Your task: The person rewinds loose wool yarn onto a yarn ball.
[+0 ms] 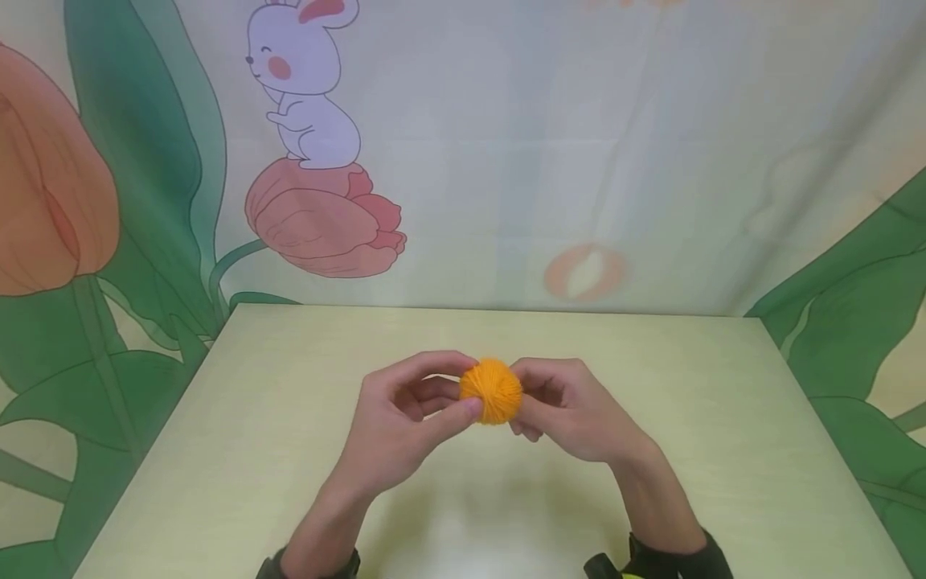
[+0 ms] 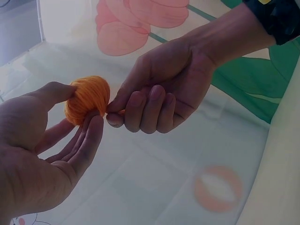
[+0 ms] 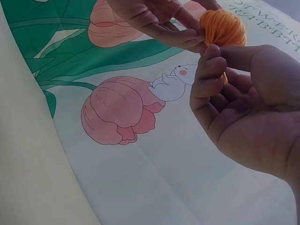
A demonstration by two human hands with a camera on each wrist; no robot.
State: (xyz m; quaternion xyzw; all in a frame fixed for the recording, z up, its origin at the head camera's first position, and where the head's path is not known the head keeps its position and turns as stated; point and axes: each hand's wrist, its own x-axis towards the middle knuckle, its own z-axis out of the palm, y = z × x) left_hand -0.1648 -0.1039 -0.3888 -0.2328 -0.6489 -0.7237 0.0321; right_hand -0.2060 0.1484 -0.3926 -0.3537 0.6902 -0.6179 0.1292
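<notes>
An orange-yellow ball of yarn point(image 1: 495, 386) is held up above the table, its strands wound tightly round it. My left hand point(image 1: 391, 430) grips it from the left, with the thumb on the near side and a finger on top. On the ball's right side, my right hand point(image 1: 579, 414) pinches a strand between thumb and index finger, the other fingers curled in. A little orange yarn point(image 2: 122, 112) shows at that pinch in the left wrist view. Below the right fingers, in the right wrist view, hangs a short bit of yarn point(image 3: 225, 78).
Under both hands lies a pale yellow-green tabletop point(image 1: 246, 450). Behind it hangs a printed cloth point(image 1: 470, 161) with a rabbit, tulips and green leaves. Dark sleeves point(image 1: 680, 555) cover the wrists at the bottom edge.
</notes>
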